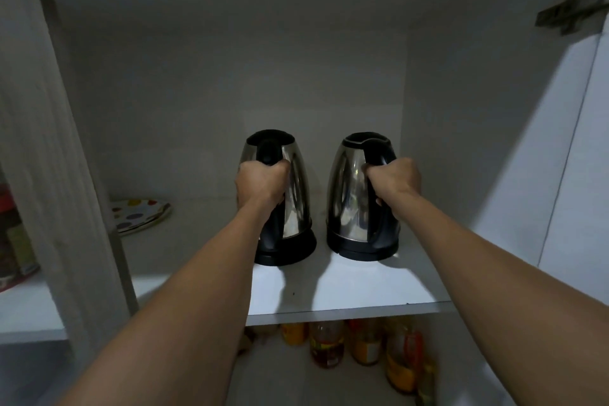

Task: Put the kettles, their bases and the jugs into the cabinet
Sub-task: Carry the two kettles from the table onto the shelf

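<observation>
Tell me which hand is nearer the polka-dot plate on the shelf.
Left. The left hand grips the left kettle handle, just right of the polka-dot plate. The right hand holds the right kettle, farther away.

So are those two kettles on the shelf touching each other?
Apart. The head view shows a strip of white shelf between the left kettle and the right kettle, from bases to tops.

Dim white shelf (346,287), spotted plates (141,214) left, bottles (326,343) below.
</observation>
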`<control>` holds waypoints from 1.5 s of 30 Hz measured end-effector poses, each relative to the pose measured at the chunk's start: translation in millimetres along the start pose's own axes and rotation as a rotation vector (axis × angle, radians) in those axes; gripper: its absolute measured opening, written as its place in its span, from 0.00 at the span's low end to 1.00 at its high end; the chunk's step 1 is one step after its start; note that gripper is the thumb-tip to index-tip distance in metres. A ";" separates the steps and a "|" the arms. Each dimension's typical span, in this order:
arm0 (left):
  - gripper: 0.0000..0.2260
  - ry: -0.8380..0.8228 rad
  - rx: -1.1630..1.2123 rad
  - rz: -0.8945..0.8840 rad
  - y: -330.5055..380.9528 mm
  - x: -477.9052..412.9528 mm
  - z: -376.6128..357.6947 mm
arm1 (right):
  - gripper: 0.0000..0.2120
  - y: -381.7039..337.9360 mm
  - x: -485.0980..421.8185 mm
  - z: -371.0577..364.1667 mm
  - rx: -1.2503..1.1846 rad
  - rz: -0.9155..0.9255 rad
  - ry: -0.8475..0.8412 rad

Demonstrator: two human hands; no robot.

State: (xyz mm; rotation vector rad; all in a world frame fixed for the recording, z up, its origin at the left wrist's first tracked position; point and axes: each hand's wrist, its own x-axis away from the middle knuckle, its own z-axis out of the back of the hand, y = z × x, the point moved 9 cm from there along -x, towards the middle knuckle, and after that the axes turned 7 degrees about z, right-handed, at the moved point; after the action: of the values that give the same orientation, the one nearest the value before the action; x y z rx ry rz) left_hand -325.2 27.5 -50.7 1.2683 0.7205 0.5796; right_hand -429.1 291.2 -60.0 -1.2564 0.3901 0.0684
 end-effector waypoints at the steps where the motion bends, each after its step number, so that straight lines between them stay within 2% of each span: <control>1: 0.11 -0.001 -0.001 -0.005 -0.7 2.3 0.2 | 0.13 0.1 -0.5 -0.9 0.002 0.005 -0.007; 5: 0.10 0.017 -0.023 -0.029 -3.7 11.0 1.9 | 0.15 -0.4 -1.1 -3.7 0.008 0.010 -0.011; 13: 0.12 0.086 -0.035 -0.020 -5.8 17.0 6.2 | 0.13 0.8 3.1 -2.1 -0.005 -0.006 0.010; 16: 0.12 0.062 -0.039 0.007 -10.1 15.1 5.1 | 0.14 3.2 6.1 -2.3 0.021 -0.016 0.012; 21: 0.12 0.060 -0.119 0.004 -33.5 22.7 7.4 | 0.13 16.9 21.2 2.5 0.058 0.007 0.099; 24: 0.19 0.091 -0.233 0.061 -90.7 30.6 8.3 | 0.21 50.6 35.7 -3.0 0.051 -0.019 0.154; 26: 0.20 0.071 -0.164 0.084 -114.0 29.7 2.3 | 0.27 78.8 46.1 -11.0 0.026 -0.079 0.172; 30: 0.18 0.011 -0.096 0.057 -112.1 16.2 -20.2 | 0.31 111.7 56.4 -26.1 -0.048 -0.154 0.184; 35: 0.15 0.000 -0.081 0.106 -114.9 -4.5 -45.4 | 0.29 116.2 24.2 -40.8 -0.044 -0.144 0.191; 38: 0.14 0.018 -0.115 0.074 -112.0 -26.3 -60.9 | 0.29 119.9 -2.8 -57.5 -0.026 -0.119 0.181; 45: 0.15 -0.003 -0.080 0.075 -112.5 -83.3 -100.4 | 0.32 132.9 -74.4 -99.7 -0.046 -0.075 0.078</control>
State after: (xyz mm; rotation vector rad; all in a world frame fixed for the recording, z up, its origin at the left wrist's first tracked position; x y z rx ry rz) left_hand -455.7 6.2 -161.0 1.2253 0.6435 0.6611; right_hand -558.1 252.1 -182.2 -1.3206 0.4104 -0.0363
